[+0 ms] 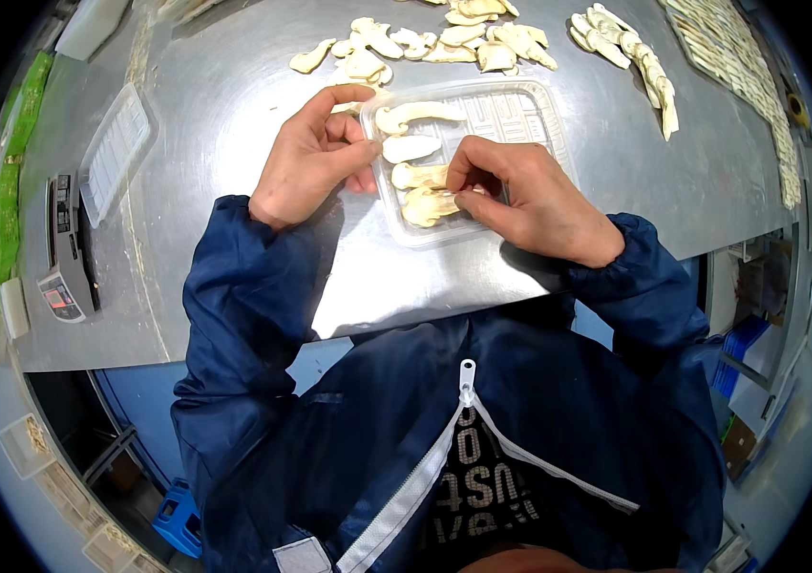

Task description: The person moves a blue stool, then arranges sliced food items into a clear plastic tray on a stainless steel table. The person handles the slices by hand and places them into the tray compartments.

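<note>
A clear plastic tray (549, 107) lies on the metal table in front of me. Pale slices, apparently mushroom, form a column along its left side: a curved slice (426, 114) at the far end, a white slice (411, 149), a yellowish slice (416, 176) and a broad-capped slice (429, 208) nearest me. My left hand (323, 154) is at the tray's left rim, its thumb and fingers bent around the edge. Over the tray's middle, my right hand (527, 197) pinches the stem end of the broad-capped slice between thumb and fingers. Its fingers partly cover the two nearest slices.
Loose slices (449, 43) lie beyond the tray, with an overlapping row of slices (635, 57) farther right. Many slices line the rack (735, 57) at the right edge. Leftward are another clear tray (117, 154), a digital scale (65, 251) and green packaging (1, 208).
</note>
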Tool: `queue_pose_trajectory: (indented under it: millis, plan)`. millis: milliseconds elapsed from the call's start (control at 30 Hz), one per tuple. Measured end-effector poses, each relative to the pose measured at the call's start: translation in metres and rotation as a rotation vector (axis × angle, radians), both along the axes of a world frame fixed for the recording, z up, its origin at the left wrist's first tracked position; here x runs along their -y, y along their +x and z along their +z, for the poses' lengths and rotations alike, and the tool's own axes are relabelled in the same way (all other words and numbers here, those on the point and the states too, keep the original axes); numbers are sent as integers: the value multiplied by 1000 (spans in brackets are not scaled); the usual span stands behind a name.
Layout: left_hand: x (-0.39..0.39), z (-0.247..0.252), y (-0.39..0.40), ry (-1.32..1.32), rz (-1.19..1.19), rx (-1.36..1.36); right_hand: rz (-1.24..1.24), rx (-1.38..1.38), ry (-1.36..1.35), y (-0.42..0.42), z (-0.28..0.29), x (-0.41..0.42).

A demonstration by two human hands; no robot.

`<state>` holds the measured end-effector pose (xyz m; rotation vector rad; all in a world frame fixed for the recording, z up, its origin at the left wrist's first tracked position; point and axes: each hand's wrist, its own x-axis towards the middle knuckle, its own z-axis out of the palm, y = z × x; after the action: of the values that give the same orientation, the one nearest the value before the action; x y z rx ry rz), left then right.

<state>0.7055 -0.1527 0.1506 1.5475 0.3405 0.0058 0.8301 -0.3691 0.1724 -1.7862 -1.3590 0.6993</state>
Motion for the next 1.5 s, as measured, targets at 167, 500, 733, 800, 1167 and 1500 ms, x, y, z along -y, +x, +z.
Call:
queue_pose_trajectory:
  millis: [167,500,733,800,1167,1500]
  plan:
    - [3,-1,0,14,9,11,0,145,91,-6,-9,1]
    - [0,8,2,-31,-1,-43,-445,792,214,115,14,12]
    - [-4,8,-1,-85,1,-79,-201,763,128,120,-19,-25]
    - [-4,7,-1,-82,3,-82,-182,797,73,117,-19,-28]
    - [-3,3,0,-52,8,-48,-261,-39,158,124,11,21]
    - [-1,5,1,14,39,-51,-391,424,170,25,-6,55]
